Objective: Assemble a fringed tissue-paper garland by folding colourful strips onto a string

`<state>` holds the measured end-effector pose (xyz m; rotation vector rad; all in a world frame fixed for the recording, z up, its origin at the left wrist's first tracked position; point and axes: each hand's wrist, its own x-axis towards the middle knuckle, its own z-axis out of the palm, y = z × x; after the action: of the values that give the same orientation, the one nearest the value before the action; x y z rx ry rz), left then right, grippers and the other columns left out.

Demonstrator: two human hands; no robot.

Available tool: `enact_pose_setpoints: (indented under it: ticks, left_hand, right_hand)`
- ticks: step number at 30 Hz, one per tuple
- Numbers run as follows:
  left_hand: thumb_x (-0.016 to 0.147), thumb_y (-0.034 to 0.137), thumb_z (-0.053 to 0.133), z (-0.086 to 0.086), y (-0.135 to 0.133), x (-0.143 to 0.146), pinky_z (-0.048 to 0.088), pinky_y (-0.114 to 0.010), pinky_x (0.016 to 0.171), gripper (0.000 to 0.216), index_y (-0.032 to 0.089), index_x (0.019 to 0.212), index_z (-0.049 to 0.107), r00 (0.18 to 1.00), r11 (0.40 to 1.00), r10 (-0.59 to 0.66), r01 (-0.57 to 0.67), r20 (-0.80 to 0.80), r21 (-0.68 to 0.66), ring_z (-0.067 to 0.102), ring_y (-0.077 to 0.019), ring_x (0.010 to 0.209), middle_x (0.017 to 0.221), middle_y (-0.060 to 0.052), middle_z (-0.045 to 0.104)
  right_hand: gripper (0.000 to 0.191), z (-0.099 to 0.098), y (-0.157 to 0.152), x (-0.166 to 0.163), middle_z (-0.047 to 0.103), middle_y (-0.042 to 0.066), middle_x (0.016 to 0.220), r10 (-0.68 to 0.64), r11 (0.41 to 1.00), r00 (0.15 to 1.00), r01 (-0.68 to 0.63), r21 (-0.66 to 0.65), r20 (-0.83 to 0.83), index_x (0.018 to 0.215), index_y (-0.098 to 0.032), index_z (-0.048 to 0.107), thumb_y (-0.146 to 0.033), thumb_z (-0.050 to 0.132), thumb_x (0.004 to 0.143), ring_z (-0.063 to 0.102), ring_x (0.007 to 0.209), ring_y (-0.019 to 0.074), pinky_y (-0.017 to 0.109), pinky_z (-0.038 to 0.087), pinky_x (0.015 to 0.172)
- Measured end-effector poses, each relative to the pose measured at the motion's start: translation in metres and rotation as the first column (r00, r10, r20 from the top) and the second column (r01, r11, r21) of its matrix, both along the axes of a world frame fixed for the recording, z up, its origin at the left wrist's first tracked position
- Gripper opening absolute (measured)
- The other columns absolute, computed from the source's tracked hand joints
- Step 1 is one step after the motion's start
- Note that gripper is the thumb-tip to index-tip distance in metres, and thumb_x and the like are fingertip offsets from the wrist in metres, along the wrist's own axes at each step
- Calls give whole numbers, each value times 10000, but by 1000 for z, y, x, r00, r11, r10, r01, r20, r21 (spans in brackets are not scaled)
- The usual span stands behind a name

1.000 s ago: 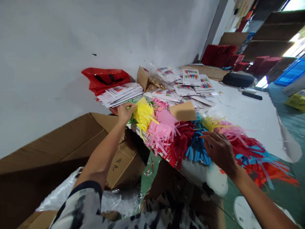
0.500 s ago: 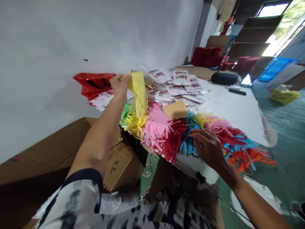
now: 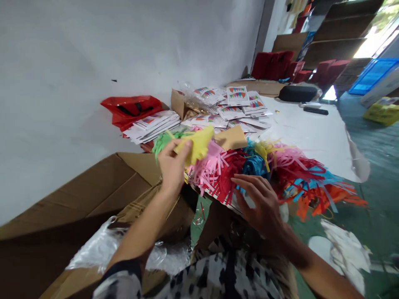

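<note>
Readable text: none; no word, brand or number can be made out.
Red bag [image 3: 134, 109]: dark patches on its face; cannot tell whether they are print.
White stack [image 3: 157, 128]: just in front of the red bag, to its right; a coloured print on top, any wording too small.
White packets [image 3: 238, 97]: farther right of the red bag; rows of coloured pennants printed on them, any lettering too small to read.

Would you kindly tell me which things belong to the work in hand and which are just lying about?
Apparently in the work:
yellow paper-like piece, in the left hand;
pink fringed bundle;
dark red fringed bundle, by the right hand;
blue fringed bundle.

Apparently lying about:
shiny red plastic bag;
black oblong case;
blue plastic crate.
</note>
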<state>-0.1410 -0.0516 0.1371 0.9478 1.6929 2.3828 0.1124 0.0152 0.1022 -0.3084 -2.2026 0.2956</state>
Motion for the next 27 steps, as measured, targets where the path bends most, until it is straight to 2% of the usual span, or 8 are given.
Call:
enact_pose_setpoints:
  ticks: [4,9,13,17,20,22,24,27]
  left_hand:
    - [843,501,824,-21,0,81,491,-230,583,300,220,815,723,987,986,-133,140,85,-88,594,-118,628,753,28,672]
    - [840,480,831,-19,7,125,485,-228,561,294,218,792,706,960,962,-237,253,150,-101,605,-123,638,751,19,666]
    - [860,458,813,-24,14,137,493,-235,590,271,224,802,690,947,950,-275,294,166,-102,591,-120,628,721,30,650]
    - [882,493,796,-32,19,141,534,-251,646,286,219,864,714,929,926,-342,359,144,-120,648,-143,713,791,1,696]
    - [873,578,783,-40,20,139,613,-330,815,393,246,1081,747,867,859,-491,498,88,-119,723,-223,987,1074,-67,749]
    - [823,589,827,-46,21,137,604,-410,1002,577,277,1291,697,808,802,-589,584,3,-124,678,-278,1219,1338,-104,686]
    - [809,515,861,-53,23,135,543,-457,1132,712,304,1439,607,750,749,-658,643,-68,-158,605,-300,1358,1486,-114,603]
    - [877,340,795,-63,28,133,482,-486,1198,703,324,1527,529,710,712,-697,665,-102,-226,546,-298,1439,1542,-107,573]
  right_hand:
    - [472,-8,-21,-19,702,132,1301,-173,984,982,176,30,-79,1359,-276,536,-298,741,935,645,1231,314,487,508,1025]
    - [393,-24,-21,-15,691,134,1219,-360,923,924,373,96,-129,1258,-273,562,-319,752,916,629,1230,333,501,479,1027]
    - [231,-24,-16,2,699,88,1137,-445,874,885,462,151,-135,1119,-300,619,-250,746,933,663,1125,284,467,489,995]
    - [147,-23,-11,17,705,52,1045,-427,887,892,445,123,-150,992,-287,649,-191,745,937,668,1035,245,440,496,947]
    - [83,-22,-5,26,695,61,1060,-435,899,892,438,-4,-125,973,-275,667,-208,714,959,659,1036,250,443,500,925]
    - [46,-21,-1,33,692,76,1091,-422,905,901,413,-96,-101,976,-262,668,-224,691,970,651,1050,261,455,508,928]
    - [30,-19,3,41,696,89,1130,-367,922,927,351,-166,-82,981,-253,654,-228,670,979,651,1080,265,461,521,942]
    - [48,-16,7,53,712,85,1179,-265,934,962,240,-263,-60,980,-252,620,-210,641,992,678,1106,240,432,545,959]
